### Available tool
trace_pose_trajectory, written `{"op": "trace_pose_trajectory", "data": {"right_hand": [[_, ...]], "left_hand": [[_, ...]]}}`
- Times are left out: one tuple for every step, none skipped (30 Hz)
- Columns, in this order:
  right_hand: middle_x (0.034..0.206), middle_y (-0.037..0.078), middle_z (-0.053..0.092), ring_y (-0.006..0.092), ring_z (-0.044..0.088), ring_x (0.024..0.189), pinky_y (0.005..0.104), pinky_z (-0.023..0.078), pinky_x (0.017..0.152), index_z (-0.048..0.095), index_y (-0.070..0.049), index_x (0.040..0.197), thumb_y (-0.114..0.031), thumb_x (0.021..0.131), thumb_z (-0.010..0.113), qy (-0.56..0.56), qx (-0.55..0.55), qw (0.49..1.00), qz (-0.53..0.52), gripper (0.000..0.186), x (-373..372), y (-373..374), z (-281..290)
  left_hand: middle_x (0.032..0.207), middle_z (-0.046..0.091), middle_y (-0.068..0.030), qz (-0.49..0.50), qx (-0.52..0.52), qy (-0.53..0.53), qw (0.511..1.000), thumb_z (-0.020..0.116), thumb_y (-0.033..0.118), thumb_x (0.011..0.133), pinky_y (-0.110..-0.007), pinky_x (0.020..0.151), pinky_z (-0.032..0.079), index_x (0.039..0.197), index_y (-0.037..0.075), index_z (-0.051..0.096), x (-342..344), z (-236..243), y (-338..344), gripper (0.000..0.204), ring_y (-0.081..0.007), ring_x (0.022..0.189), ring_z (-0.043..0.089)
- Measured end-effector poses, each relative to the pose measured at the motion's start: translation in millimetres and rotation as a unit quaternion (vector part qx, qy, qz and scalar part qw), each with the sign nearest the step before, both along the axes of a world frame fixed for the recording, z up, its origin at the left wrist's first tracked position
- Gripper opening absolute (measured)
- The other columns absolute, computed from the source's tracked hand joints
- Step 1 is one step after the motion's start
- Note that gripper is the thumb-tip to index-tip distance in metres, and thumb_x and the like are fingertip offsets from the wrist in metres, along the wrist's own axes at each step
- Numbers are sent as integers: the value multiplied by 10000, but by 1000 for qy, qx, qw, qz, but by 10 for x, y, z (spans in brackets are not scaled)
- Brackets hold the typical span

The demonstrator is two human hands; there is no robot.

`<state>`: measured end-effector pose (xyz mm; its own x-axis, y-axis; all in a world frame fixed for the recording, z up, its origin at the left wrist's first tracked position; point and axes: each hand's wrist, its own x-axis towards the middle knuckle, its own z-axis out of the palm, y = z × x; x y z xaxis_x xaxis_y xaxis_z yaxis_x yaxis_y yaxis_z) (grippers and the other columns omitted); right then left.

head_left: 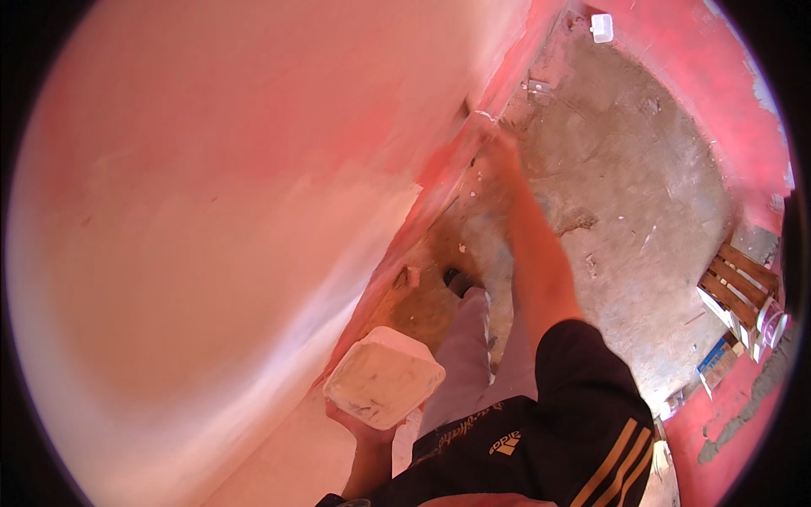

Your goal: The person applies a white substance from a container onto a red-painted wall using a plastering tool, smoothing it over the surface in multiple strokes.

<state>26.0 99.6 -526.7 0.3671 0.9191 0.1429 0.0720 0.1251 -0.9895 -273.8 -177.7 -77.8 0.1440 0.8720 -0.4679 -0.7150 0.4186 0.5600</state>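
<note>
My left hand (361, 425) is wrapped around the underside of a pale, square plastic tub (387, 378), holding it close to the wall in front of my body. Its top face is whitish with dark smears; I cannot tell how full it is. With the arm stretched far forward, my right hand (498, 150) is at the wall (279, 127), low down near the floor. Motion blurs this hand; it looks closed, with a thin pale edge at its far side, but what it grips cannot be made out. The wall is partly pink and partly coated in a pale layer.
A stained concrete floor (625, 169) with scattered crumbs lies to the right. A small white container (601, 28) is at the far end. On the right are a slatted wooden crate (733, 283), a white-and-purple bucket (770, 323) and a blue-and-brown box (718, 362).
</note>
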Motion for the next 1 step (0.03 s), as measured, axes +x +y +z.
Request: {"op": "trace_pose_trajectory", "data": {"right_hand": [[919, 43, 656, 140, 611, 870, 279, 506, 778, 630, -2, 1259, -25, 926, 583, -1, 2, 1000, 4, 337, -73, -8, 20]], "left_hand": [[1417, 456, -61, 4, 2, -1, 1000, 274, 663, 966, -454, 1081, 403, 1464, 152, 365, -63, 5, -48, 720, -242, 1313, 450]]}}
